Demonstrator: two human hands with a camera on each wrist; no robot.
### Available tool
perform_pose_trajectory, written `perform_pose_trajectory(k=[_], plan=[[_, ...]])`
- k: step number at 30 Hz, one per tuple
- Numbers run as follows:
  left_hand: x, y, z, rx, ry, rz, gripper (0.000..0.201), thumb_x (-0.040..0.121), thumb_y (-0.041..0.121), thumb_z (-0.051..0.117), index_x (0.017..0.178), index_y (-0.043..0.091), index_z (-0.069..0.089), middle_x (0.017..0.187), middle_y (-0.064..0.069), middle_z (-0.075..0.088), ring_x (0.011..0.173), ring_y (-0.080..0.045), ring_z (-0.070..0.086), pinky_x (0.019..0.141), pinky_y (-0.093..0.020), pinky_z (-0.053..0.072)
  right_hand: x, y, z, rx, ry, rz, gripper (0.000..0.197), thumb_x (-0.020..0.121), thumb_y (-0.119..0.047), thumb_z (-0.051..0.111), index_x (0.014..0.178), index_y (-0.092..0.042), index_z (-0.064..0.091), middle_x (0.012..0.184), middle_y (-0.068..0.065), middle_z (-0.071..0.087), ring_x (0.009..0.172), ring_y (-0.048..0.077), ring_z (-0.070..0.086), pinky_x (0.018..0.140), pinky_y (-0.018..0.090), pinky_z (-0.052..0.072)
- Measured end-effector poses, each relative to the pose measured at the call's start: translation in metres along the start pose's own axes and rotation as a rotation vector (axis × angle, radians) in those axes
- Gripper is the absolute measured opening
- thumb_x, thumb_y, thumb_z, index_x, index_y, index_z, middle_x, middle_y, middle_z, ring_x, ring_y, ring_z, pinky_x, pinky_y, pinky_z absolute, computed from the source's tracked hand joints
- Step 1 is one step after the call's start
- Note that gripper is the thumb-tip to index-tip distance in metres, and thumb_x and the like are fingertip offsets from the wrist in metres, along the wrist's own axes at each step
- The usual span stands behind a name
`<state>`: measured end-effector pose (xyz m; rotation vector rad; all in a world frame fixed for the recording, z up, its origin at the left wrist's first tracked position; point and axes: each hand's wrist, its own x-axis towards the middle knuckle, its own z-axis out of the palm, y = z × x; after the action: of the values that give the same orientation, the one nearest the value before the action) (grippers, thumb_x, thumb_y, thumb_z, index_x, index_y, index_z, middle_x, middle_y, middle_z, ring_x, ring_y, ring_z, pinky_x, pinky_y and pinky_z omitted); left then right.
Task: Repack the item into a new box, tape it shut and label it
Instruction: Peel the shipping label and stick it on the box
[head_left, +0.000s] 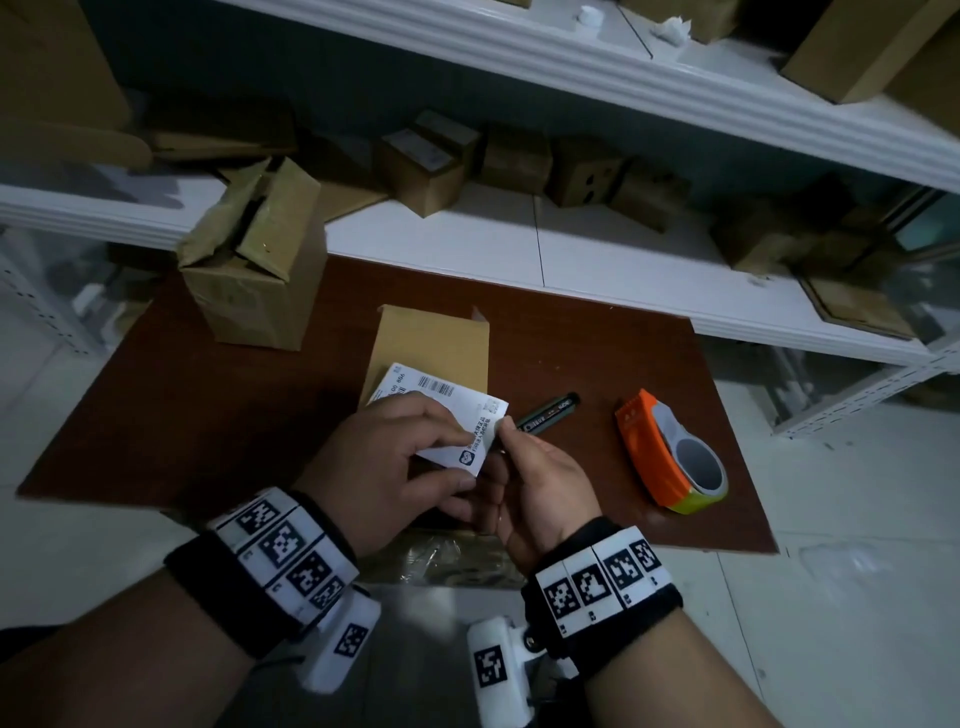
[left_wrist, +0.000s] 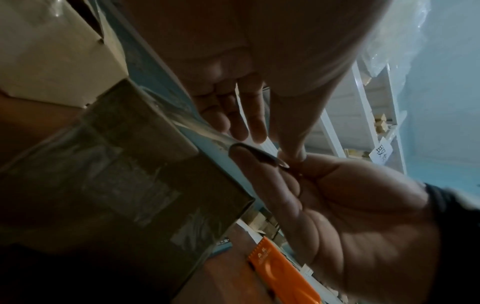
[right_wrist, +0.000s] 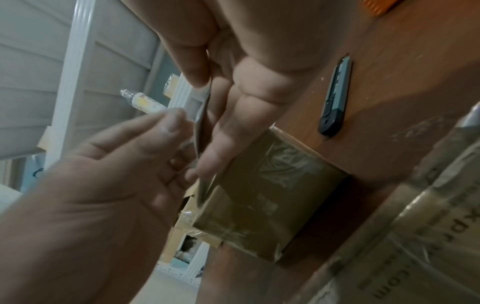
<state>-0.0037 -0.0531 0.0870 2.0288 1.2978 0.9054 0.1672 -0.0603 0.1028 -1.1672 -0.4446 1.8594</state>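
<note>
A white shipping label (head_left: 437, 385) with a barcode is held just above a small tan cardboard box (head_left: 431, 338) on the brown table (head_left: 208, 415). My left hand (head_left: 457, 457) grips the label's near left part between thumb and fingers. My right hand (head_left: 501, 434) pinches its right edge. In the right wrist view the label (right_wrist: 203, 123) shows edge-on between both hands, above the small box (right_wrist: 267, 195), whose side is wrapped in clear tape. The left wrist view shows the label's edge (left_wrist: 259, 154) as a thin dark curve where the fingertips meet.
A black utility knife (head_left: 550, 410) lies right of the label, and an orange tape dispenser (head_left: 670, 457) lies further right. An opened cardboard box (head_left: 254, 260) stands at the back left. A taped box (head_left: 441, 556) sits at the table's near edge. White shelves (head_left: 571, 244) behind hold several boxes.
</note>
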Motion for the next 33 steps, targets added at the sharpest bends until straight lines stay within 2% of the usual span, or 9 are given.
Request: perform_pose_trajectory(k=[3,6,10,14,18,22,26,29,33], plan=[[0.0014,-0.0026,0.0000,-0.004,0.025,-0.022,0.032,0.076,0.034,0.083,0.106,0.027,0.076,0.106,0.022,0.060,0.104,0.004,0.057,0.089,-0.017,0.049,0.0002,0.0007,0.0000,0.018,-0.007,0.008,0.037,0.104,-0.027,0.050,0.124,0.001,0.064,0.103,0.025,0.073,0.075,0.030,0.073,0.068,0.044,0.062],[0.0017,-0.0033,0.0003,-0.023,0.033,-0.014,0.030,0.076,0.038,0.081,0.103,0.026,0.076,0.103,0.021,0.061,0.102,0.003,0.058,0.088,-0.019,0.050,0.0016,0.0009,-0.0014,0.020,0.020,0.008,0.036,0.102,-0.019,0.052,0.127,0.005,0.061,0.108,0.028,0.071,0.075,0.032,0.072,0.067,0.045,0.061],[-0.0007,-0.0038,0.0021,0.026,0.028,0.013,0.035,0.071,0.035,0.087,0.103,0.024,0.077,0.103,0.019,0.059,0.102,0.000,0.057,0.089,-0.021,0.049,0.0009,0.0012,-0.0025,-0.017,0.003,0.007,0.033,0.102,-0.018,0.050,0.124,0.002,0.064,0.109,0.029,0.071,0.081,0.034,0.072,0.070,0.044,0.061],[-0.0019,-0.0026,0.0022,0.013,0.037,0.016,0.032,0.073,0.039,0.083,0.100,0.022,0.078,0.102,0.019,0.060,0.101,0.000,0.058,0.086,-0.018,0.049,-0.0004,0.0009,-0.0031,-0.036,-0.032,-0.002,0.033,0.101,-0.016,0.048,0.123,0.001,0.066,0.109,0.027,0.072,0.083,0.032,0.073,0.076,0.046,0.060],[-0.0016,-0.0014,0.0010,-0.027,0.050,-0.001,0.018,0.075,0.023,0.084,0.092,0.022,0.077,0.099,0.018,0.062,0.099,-0.001,0.060,0.083,-0.020,0.052,0.0014,0.0023,-0.0054,-0.030,-0.051,-0.006,0.032,0.102,-0.013,0.044,0.119,-0.002,0.069,0.109,0.026,0.071,0.074,0.025,0.070,0.075,0.046,0.060],[-0.0027,0.0007,0.0013,0.013,0.029,-0.031,0.027,0.070,0.034,0.087,0.092,0.023,0.074,0.100,0.018,0.059,0.098,-0.001,0.058,0.081,-0.021,0.052,0.0002,0.0022,-0.0054,-0.043,-0.079,0.003,0.035,0.103,-0.011,0.041,0.123,-0.001,0.067,0.114,0.028,0.071,0.088,0.033,0.071,0.072,0.043,0.060],[-0.0014,0.0020,0.0008,-0.028,0.050,-0.051,0.016,0.074,0.026,0.083,0.083,0.023,0.071,0.093,0.016,0.061,0.091,-0.002,0.061,0.075,-0.022,0.054,0.0014,0.0037,-0.0049,-0.076,-0.078,0.004,0.035,0.103,-0.012,0.043,0.127,0.002,0.063,0.124,0.034,0.064,0.100,0.039,0.065,0.081,0.048,0.058],[-0.0004,0.0003,-0.0007,-0.055,0.059,-0.064,0.013,0.074,0.025,0.082,0.077,0.025,0.069,0.087,0.014,0.063,0.087,-0.004,0.063,0.070,-0.023,0.055,0.0037,0.0054,-0.0058,-0.075,-0.069,0.007,0.035,0.103,-0.011,0.044,0.129,0.004,0.062,0.130,0.038,0.057,0.105,0.041,0.057,0.080,0.048,0.059],[-0.0003,-0.0009,-0.0016,-0.043,0.062,-0.115,0.019,0.070,0.033,0.084,0.078,0.029,0.067,0.086,0.016,0.062,0.084,0.000,0.062,0.067,-0.021,0.054,0.0043,0.0064,-0.0061,-0.087,-0.084,0.017,0.034,0.103,-0.011,0.044,0.127,0.004,0.062,0.126,0.035,0.062,0.109,0.043,0.062,0.081,0.049,0.058]])
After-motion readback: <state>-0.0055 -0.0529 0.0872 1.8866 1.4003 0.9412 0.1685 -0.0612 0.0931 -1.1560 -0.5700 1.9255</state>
